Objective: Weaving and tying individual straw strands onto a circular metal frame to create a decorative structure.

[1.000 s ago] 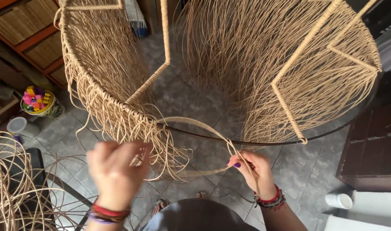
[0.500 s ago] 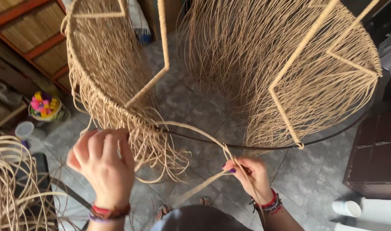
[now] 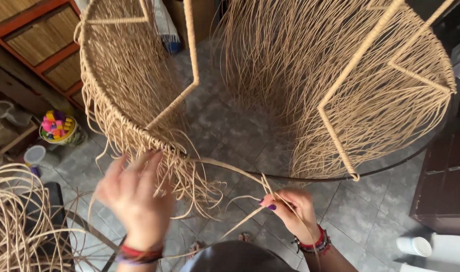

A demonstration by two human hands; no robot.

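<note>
Rattan strand [image 3: 230, 168] runs across lower centre of frame, from the wrapped section of the dark metal ring [image 3: 391, 163] down to the right hand; a second length trails from that hand toward the bottom edge. Right hand [image 3: 290, 206], lower centre-right — fingers closed, thumb and forefinger pinching the strand just beneath the ring. Left hand [image 3: 134, 194], lower left, motion-blurred — fingers spread and partly open, tips at the fringe of loose strand ends [image 3: 189, 186] hanging off the ring; cannot tell whether it grips any. The ring is the rim of a wicker frame [image 3: 340, 75] filling the upper frame. Loose rattan bundle [image 3: 18, 221] at lower left edge. Tub of coloured pieces [image 3: 59, 126] on tiled floor [image 3: 230, 121], left.
</note>
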